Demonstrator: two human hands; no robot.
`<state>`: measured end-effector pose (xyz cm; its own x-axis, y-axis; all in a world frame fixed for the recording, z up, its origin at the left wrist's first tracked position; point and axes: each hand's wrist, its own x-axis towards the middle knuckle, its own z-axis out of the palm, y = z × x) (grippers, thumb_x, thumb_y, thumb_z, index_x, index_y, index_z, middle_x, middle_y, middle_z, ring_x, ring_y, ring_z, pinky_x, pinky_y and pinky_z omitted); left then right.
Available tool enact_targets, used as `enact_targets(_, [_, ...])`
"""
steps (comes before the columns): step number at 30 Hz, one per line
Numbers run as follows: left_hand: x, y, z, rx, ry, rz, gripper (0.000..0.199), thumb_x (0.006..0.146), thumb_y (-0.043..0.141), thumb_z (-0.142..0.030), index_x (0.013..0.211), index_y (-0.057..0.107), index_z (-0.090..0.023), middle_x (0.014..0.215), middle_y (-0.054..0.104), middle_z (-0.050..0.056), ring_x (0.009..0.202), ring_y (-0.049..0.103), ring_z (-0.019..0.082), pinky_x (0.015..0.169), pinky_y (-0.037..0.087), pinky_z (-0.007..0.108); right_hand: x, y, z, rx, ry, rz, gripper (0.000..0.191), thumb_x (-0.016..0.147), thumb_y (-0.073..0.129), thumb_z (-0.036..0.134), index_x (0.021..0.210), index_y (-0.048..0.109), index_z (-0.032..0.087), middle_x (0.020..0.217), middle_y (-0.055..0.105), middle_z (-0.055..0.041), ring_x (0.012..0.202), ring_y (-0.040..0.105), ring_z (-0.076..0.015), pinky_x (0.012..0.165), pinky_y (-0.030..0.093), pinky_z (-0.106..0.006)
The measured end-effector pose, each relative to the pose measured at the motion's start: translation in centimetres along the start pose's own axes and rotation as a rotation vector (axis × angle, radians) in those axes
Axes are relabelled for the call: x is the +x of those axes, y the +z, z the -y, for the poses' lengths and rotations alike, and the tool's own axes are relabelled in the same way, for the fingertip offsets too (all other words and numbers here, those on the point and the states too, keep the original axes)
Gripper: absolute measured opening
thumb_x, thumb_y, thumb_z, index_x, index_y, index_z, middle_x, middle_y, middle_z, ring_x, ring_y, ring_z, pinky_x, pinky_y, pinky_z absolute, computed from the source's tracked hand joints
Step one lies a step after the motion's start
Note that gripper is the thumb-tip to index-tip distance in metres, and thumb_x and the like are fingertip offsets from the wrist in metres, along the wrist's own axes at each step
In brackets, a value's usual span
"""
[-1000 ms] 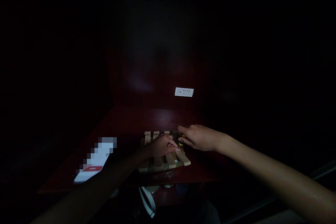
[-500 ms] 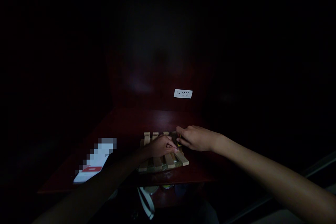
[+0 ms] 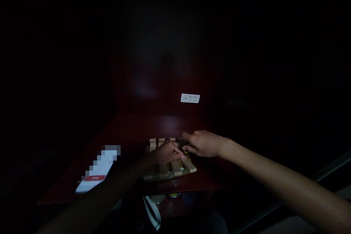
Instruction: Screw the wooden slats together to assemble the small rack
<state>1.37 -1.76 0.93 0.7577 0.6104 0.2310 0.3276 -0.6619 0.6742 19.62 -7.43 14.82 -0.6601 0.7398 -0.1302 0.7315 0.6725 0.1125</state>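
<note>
A slatted piece of light wood (image 3: 176, 168) lies on the dark red table (image 3: 120, 131), with something greenish and shiny under or around its slats. My left hand (image 3: 168, 153) rests over the middle of the slats, its fingers bent together near the right-hand slat; what they pinch, if anything, is too small to tell. At the right end of the slats, my right hand (image 3: 201, 143) has its fingers curled around a small yellow and dark object (image 3: 186, 151), mostly hidden by the fingers.
On the left of the table is a bright white sheet or screen (image 3: 91, 184) with a red band, partly pixelated. A white socket plate (image 3: 190, 98) is on the back wall. A pale strap (image 3: 152, 212) hangs below the table's front edge. The surroundings are very dark.
The whole view has shifted very slightly. Both hands keep nearly the same place over the slats, with only a slight movement of the right fingers.
</note>
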Motion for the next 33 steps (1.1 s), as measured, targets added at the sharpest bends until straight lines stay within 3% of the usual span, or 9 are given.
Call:
enact_targets(5, [0.0,-0.1,-0.3,-0.046,0.063,0.020,0.022,0.088,0.058,-0.032,0.083,0.074,-0.018,0.082,0.065,0.003,0.076,0.056,0.014,0.069,0.042,0.023,-0.5,-0.4,0.1,0.090,-0.068,-0.012,0.020,0.093,0.045,0.030,0.108,0.050,0.018,0.101,0.065,-0.0109,0.081,0.063,-0.0182,0.064,0.040,-0.026])
enact_targets(12, [0.0,0.0,0.1,-0.004,0.063,0.034,0.026,0.090,0.053,-0.033,0.087,0.074,-0.017,0.088,0.063,0.003,0.076,0.054,0.012,0.069,0.041,0.022,-0.1,0.3,-0.5,-0.048,0.044,0.006,0.034,0.097,0.036,0.041,0.108,0.054,0.015,0.085,0.067,-0.0128,0.075,0.064,-0.0225,0.060,0.039,-0.029])
enact_targets(16, [0.0,-0.2,-0.1,-0.005,0.100,0.038,0.025,0.091,0.051,-0.031,0.087,0.073,-0.018,0.087,0.063,0.003,0.077,0.055,0.013,0.072,0.042,0.023,-0.3,0.5,-0.7,-0.014,0.043,-0.004,0.033,0.096,0.037,0.043,0.110,0.051,0.017,0.086,0.067,-0.0116,0.073,0.064,-0.0225,0.060,0.039,-0.030])
enact_targets(23, [-0.1,-0.6,-0.5,-0.014,0.132,0.065,0.024,0.092,0.049,-0.027,0.086,0.070,-0.017,0.088,0.063,0.003,0.081,0.055,0.013,0.077,0.042,0.024,-0.3,1.0,-0.9,0.126,-0.057,-0.014,0.021,0.095,0.041,0.032,0.109,0.047,0.018,0.094,0.066,-0.0099,0.080,0.063,-0.0186,0.065,0.041,-0.027])
enact_targets(29, [-0.1,-0.4,-0.1,-0.019,0.157,0.082,0.028,0.094,0.047,-0.028,0.079,0.067,-0.015,0.090,0.060,0.003,0.084,0.054,0.013,0.079,0.041,0.024,0.2,0.9,-1.2,0.017,0.040,0.012,0.035,0.096,0.037,0.045,0.106,0.053,0.016,0.086,0.066,-0.0118,0.075,0.062,-0.0221,0.062,0.041,-0.030])
enact_targets(33, [-0.1,-0.3,0.0,-0.033,0.153,0.070,0.028,0.094,0.047,-0.029,0.085,0.070,-0.015,0.092,0.060,0.004,0.082,0.054,0.013,0.077,0.042,0.024,-0.1,0.5,-1.1,0.074,0.046,0.023,0.034,0.093,0.041,0.045,0.110,0.051,0.017,0.089,0.066,-0.0111,0.074,0.062,-0.0211,0.063,0.041,-0.030])
